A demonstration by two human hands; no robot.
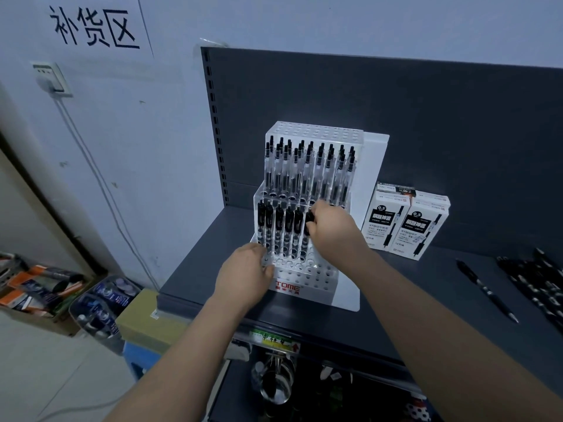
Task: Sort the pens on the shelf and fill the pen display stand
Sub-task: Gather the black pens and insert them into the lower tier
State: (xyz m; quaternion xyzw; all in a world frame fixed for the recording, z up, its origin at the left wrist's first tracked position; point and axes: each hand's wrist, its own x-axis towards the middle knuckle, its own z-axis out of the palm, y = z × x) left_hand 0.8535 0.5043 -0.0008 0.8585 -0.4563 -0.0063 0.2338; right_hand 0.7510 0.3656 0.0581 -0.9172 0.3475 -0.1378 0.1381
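R hand (332, 231): black pen (308, 223) in pinch at stand (318, 280); L hand (246, 271) flat on its front.

Black pens (275, 222), clear-white stand (347, 295), dark grey shelf (426, 287).
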